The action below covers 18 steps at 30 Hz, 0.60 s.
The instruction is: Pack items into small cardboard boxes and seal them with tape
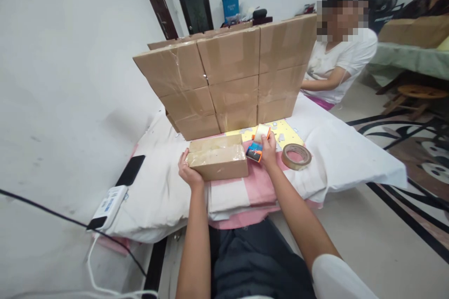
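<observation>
A closed cardboard box lies on the cloth-covered table in front of me, clear tape along its top. My left hand grips its left end, fingers wrapped round the corner. My right hand is closed around a tape dispenser, blue and orange with a pale roll in it, just off the box's right end. To the right of that hand lies a loose roll of tape. Behind the box rises a stack of taped cardboard boxes.
A black phone and a white power strip lie at the table's left edge, with cables hanging down. A person in a white shirt sits beyond the stack on the right. Farther right stands a wooden stool.
</observation>
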Each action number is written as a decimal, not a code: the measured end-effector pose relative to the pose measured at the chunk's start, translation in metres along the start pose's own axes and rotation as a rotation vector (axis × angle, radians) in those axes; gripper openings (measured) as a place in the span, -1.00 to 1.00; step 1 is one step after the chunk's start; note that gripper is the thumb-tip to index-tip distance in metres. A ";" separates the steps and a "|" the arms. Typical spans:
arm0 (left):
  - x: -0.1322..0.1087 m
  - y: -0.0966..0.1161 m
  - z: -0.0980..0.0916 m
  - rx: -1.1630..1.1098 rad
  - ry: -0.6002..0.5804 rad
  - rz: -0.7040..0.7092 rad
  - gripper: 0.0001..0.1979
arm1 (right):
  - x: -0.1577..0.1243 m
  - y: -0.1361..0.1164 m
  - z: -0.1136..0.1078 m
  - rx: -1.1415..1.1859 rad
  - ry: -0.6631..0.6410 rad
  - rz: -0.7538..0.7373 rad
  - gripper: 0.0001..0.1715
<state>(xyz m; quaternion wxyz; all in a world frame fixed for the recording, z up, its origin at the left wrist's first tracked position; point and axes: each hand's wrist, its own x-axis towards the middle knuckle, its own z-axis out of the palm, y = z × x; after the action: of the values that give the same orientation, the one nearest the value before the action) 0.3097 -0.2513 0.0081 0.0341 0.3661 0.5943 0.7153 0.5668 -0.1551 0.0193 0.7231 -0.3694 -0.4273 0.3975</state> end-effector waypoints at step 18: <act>-0.027 0.034 0.011 -0.036 0.142 -0.108 -0.48 | 0.011 -0.018 -0.003 0.172 -0.015 0.110 -0.67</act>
<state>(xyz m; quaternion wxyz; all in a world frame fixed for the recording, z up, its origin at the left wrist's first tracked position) 0.3488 -0.2650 0.0253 0.0370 0.2814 0.6011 0.7471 0.5776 -0.1533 0.0379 0.7262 -0.3257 -0.3759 0.4746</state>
